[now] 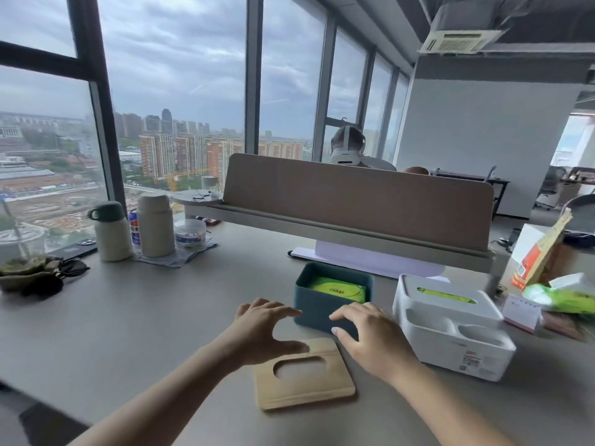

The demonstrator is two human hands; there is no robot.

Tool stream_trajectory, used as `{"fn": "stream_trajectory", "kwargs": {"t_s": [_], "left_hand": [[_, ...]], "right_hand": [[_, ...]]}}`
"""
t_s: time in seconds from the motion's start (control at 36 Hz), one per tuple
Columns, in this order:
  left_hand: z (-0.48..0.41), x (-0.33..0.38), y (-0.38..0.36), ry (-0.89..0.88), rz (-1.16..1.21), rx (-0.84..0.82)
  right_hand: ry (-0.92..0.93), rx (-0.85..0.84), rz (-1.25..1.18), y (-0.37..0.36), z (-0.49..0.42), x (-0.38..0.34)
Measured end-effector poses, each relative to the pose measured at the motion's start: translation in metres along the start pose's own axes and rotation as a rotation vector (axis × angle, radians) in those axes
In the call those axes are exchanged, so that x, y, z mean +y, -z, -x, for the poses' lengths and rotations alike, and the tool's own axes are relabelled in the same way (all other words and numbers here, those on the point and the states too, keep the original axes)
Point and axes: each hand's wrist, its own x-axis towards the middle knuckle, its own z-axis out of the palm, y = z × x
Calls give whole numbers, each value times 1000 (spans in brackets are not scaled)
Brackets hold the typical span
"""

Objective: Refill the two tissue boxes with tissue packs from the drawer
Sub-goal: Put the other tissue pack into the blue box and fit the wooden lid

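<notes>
Grey counter (135, 317) by tall windows. Teal tissue box (317, 312) sits lidless with a green tissue pack (338, 288) inside. Its wooden lid (304, 386) lies flat just in front. White tissue box (450, 320) stands right of it, closed, green showing through its slot. Left hand (262, 329) and right hand (370, 333) hover over the lid, each grip spread open, holding nothing.

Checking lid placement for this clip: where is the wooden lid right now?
In the head view, the wooden lid lies flat on the desk, lower centre, just in front of the open teal tissue box.
</notes>
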Motion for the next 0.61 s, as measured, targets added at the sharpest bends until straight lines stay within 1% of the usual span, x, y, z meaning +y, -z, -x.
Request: {"fn": "stream_trajectory", "kwargs": {"t_s": [0.06,0.14,0.19,0.25,0.31,0.39,0.5,0.61], "left_hand": [[9,-3,-1,48,28,-92],[20,-9,-5,101,20,-237],[25,-13,-10,141,8,-307],[31,-14,-13,160,-12,-349],[36,-13,-15,155,-14,-356],[40,-11,-17,139,19,-309],[44,-10,-20,127,49,-278],[48,-8,-16,65,-16,-224]], "right_hand": [[-13,-76,-31,-3,7,-3],[-10,-290,-36,-6,13,-7],[-29,-407,-50,-7,16,-10],[-51,-482,-97,-9,19,-11],[-58,-535,-141,-12,20,-10],[-41,-587,-131,-17,21,-10],[-24,-584,-126,-16,20,-13],[14,-599,-103,-16,18,-14]]}}
